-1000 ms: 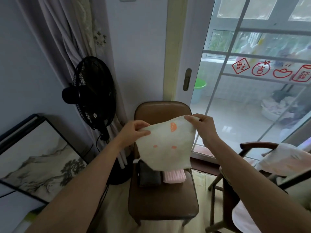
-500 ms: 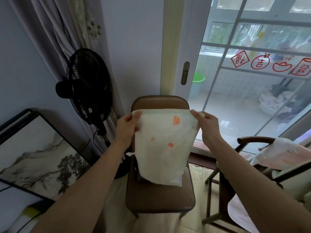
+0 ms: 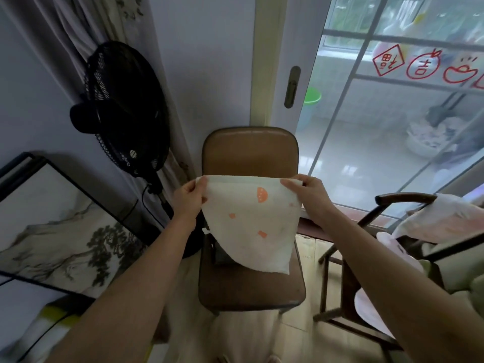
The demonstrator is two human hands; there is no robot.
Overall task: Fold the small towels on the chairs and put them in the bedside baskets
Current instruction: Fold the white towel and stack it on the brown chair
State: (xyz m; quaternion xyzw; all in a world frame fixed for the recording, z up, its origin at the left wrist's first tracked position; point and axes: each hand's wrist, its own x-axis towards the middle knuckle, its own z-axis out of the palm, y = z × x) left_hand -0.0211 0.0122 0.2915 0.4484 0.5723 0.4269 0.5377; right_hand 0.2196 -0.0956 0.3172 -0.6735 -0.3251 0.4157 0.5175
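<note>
A small white towel (image 3: 251, 226) with orange marks hangs spread out above the brown padded chair (image 3: 251, 289). My left hand (image 3: 187, 199) pinches its top left corner and my right hand (image 3: 309, 191) pinches its top right corner, so the top edge is stretched straight. The towel's lower edge drapes toward the seat. A dark folded cloth (image 3: 221, 255) lies on the seat, mostly hidden behind the towel. No basket is in view.
A black standing fan (image 3: 125, 108) stands left of the chair, with a framed painting (image 3: 60, 231) leaning on the wall. A wooden armchair (image 3: 366, 258) at the right carries pale pink towels (image 3: 445, 221). The glass sliding door (image 3: 379, 127) is behind the chairs.
My hands have pulled the towel's top corners apart and lowered it, so it hangs flat. The pink and dark cloths on the seat are now mostly covered from view.
</note>
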